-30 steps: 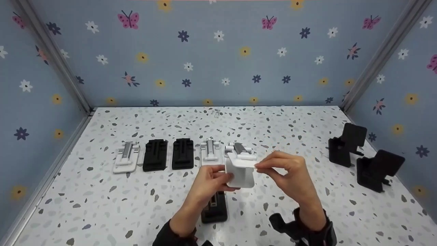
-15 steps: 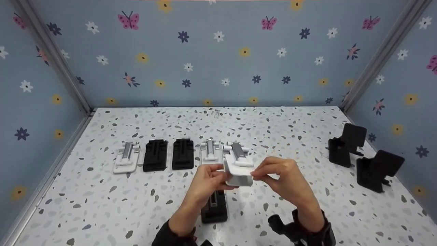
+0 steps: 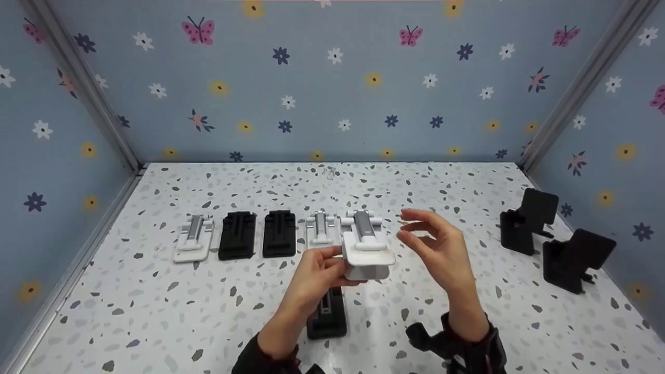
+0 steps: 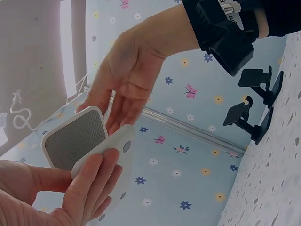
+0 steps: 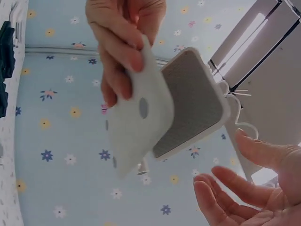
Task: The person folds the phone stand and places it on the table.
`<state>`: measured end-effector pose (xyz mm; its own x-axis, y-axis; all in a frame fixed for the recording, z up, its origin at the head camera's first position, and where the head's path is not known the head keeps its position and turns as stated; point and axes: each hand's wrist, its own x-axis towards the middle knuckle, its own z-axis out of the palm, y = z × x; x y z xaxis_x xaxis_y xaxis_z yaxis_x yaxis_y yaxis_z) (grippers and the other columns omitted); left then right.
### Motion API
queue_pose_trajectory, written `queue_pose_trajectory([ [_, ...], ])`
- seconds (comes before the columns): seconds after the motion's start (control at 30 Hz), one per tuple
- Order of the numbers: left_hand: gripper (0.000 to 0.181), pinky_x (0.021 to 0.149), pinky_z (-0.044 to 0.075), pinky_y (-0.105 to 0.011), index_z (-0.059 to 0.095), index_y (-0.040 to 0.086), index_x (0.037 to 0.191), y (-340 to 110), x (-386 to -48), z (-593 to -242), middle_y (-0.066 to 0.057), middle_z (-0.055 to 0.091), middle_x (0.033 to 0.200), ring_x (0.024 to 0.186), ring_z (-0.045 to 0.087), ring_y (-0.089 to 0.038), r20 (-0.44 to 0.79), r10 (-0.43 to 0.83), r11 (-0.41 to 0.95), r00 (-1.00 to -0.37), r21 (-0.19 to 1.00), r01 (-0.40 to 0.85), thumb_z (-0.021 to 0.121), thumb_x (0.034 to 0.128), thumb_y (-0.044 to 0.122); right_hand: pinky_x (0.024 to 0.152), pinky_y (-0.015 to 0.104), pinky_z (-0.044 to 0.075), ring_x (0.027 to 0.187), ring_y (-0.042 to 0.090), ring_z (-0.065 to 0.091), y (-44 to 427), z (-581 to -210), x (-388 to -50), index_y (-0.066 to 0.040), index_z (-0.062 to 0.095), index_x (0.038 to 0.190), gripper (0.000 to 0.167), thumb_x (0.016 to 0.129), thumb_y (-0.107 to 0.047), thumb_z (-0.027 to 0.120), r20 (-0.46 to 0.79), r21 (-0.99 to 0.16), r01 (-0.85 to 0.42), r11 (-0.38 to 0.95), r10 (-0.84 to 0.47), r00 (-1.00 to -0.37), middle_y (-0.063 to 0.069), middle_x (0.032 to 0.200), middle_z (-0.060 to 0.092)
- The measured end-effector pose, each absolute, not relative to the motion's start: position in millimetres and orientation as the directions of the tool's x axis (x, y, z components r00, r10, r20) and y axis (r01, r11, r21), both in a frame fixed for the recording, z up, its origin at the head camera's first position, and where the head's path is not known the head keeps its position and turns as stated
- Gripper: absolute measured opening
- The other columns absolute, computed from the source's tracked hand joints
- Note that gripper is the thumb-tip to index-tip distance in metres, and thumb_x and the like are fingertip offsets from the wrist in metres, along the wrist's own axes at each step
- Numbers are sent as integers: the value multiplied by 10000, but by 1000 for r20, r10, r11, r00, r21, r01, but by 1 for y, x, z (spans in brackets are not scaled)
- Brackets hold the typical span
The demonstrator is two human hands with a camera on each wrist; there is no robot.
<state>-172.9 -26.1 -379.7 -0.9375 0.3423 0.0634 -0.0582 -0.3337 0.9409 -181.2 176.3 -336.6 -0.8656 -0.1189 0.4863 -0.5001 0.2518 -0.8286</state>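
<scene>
Your left hand grips the white stand, mid-frame, part-unfolded — right hand empty, just beside. 2 black stands open, far right — 5 folded stands, centre-left to lower centre, apparently remain.

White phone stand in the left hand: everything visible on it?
The white phone stand looks plastic, with a gray arm, a rounded plate faced with a gray textured pad, and a second plate bearing gray oval feet. It's partly unfolded, its plates at an angle, held up off the speckled tabletop. The left hand grips the footed plate; the right hand is near, not touching.
</scene>
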Motion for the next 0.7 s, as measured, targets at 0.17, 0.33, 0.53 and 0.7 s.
queue_pose_trajectory([
  [0.17,365,735,531,-374,375,-207,1196,-27,-173,-379,-325,535,1071,929,587,-346,69,345,-342,-936,938,-57,429,849,-108,753,319,525,970,238,553,175,-347,-200,92,405,1241,418,859,-1,547,268,-934,-304,190,-192,-944,211,1173,480],
  [0.33,365,731,533,-371,388,-201,1191,-27,-173,-380,-313,551,1055,907,598,-339,69,344,-340,-936,939,-56,449,849,-90,749,320,520,1023,338,524,172,-355,-209,106,351,1276,443,894,-57,508,156,-958,-213,189,-277,-948,261,1198,455],
  [0.53,367,735,532,-366,375,-202,1198,-28,-173,-381,-312,547,1064,908,598,-334,72,355,-345,-932,937,-59,455,864,-73,723,287,528,946,258,578,171,-359,-213,137,328,1279,497,909,-145,506,72,-982,-127,140,-345,-936,259,1122,519],
  [0.7,367,735,532,-363,361,-210,1202,-29,-173,-381,-322,537,1073,922,592,-333,80,357,-354,-931,933,-56,440,868,-81,731,302,532,858,206,621,172,-360,-213,186,292,1267,539,923,-182,483,5,-999,-24,39,-420,-907,234,1052,570],
])
